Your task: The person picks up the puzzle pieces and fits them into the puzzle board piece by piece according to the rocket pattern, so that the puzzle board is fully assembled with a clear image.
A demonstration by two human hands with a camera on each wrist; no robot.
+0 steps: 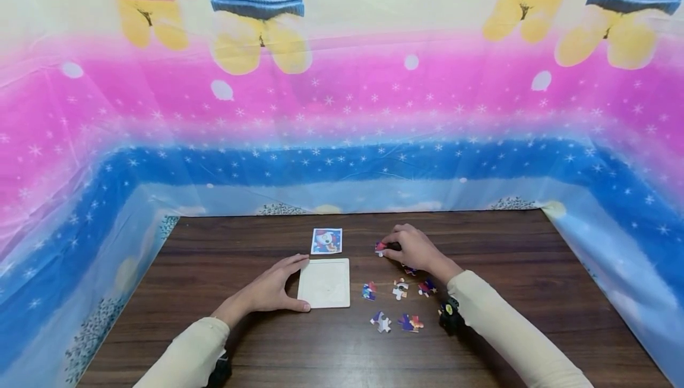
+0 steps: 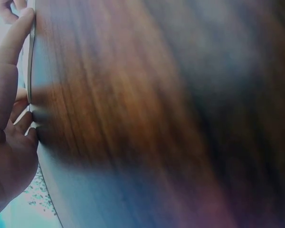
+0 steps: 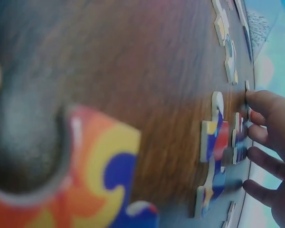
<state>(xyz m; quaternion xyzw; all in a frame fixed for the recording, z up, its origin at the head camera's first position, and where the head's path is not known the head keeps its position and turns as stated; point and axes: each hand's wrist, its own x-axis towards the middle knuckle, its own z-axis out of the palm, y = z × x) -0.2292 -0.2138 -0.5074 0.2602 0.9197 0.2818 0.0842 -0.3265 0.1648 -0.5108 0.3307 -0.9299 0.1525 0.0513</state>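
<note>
My left hand holds the white puzzle tray at its left side, fingers at the far corner and thumb at the near one. The thumb also lies along the tray's edge in the left wrist view. To the right of the tray, my right hand has thumb and fingertips on a red-and-purple puzzle piece, low over the table. Fingers partly hide this piece. Another puzzle piece lies just under the right hand. Several loose pieces lie nearer, among them a white-and-orange piece and a purple-and-orange piece.
A small picture card lies behind the tray. The dark wooden table ends at a printed curtain at the back and sides. A black wrist camera sits under the right forearm, close to the loose pieces.
</note>
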